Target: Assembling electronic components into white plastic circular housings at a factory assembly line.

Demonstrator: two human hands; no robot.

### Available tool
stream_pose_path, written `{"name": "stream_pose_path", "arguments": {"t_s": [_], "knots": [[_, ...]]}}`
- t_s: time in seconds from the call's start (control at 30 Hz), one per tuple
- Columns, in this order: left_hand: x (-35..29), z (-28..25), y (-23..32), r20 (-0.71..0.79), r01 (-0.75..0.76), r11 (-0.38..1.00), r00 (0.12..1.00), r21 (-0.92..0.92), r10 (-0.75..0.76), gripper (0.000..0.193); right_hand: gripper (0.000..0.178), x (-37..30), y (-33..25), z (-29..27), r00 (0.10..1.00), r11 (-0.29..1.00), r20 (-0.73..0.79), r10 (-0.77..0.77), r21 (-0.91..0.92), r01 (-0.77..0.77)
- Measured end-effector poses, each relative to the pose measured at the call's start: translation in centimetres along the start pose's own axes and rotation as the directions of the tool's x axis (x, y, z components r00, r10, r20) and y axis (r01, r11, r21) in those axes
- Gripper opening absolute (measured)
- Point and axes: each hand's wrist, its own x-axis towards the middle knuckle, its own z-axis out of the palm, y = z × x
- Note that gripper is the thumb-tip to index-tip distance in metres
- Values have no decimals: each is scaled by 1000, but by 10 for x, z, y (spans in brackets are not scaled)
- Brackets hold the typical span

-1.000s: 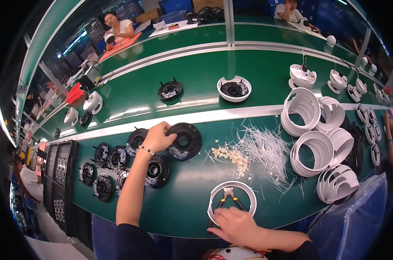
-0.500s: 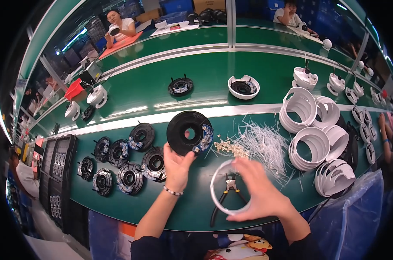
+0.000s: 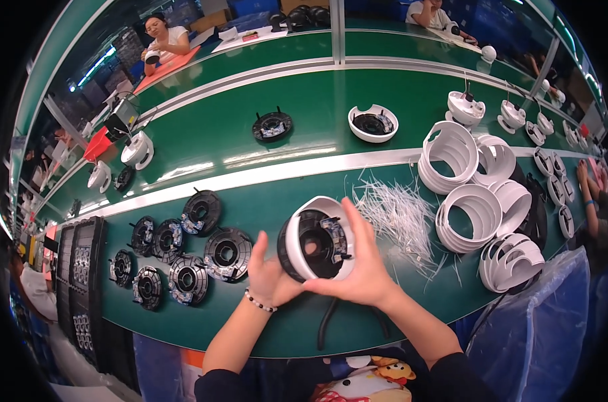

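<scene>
Currently, both hands are raised over the near middle of the green desk (image 3: pixel 264 321), bringing together a black disc (image 3: pixel 327 263) and a white ring (image 3: pixel 292 243). The left hand (image 3: pixel 272 276) holds the disc from its left and near side, most of its fingers hidden behind it and its thumb standing apart; the right hand (image 3: pixel 363 271) grasps the ring by its right side, thumb along the near edge. The disc shows through the ring and also past its left side; whether it is fully seated, I cannot tell. Below the hands, 2 dark handles (image 3: pixel 325 324) rest on the desk, their upper ends hidden. To the left lie 7 more black discs (image 3: pixel 228 254) carrying small circuit boards, and beyond them, at the left end, stands a black tray (image 3: pixel 81 278). Just right of the hands spreads a pile of thin white strips (image 3: pixel 398 218), with stacked white rings (image 3: pixel 469 218) farther right. On the far side of a pale rail (image 3: pixel 250 172), 1 black disc (image 3: pixel 272 125) lies left of a white shell (image 3: pixel 357 134) that has another disc inside.
</scene>
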Motion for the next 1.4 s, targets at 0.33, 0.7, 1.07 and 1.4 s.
{"name": "stream_pose_path", "arguments": {"t_s": [0.33,0.7,1.07,1.4], "knots": [[6,-2,-8,-185,-93,995,979,-40,85,55,118,-5,-7,6,992,971,37,-124,-200,128],[2,5,-11,-227,-128,988,963,86,144,85,112,-4,-11,11,977,925,81,-199,-315,215],[-4,-3,-23,-121,-284,934,941,218,315,64,112,-11,-6,36,966,936,-180,-183,-331,116],[31,12,5,-354,-307,932,864,194,359,47,98,-16,-7,16,956,960,-187,-225,-212,184]]}}
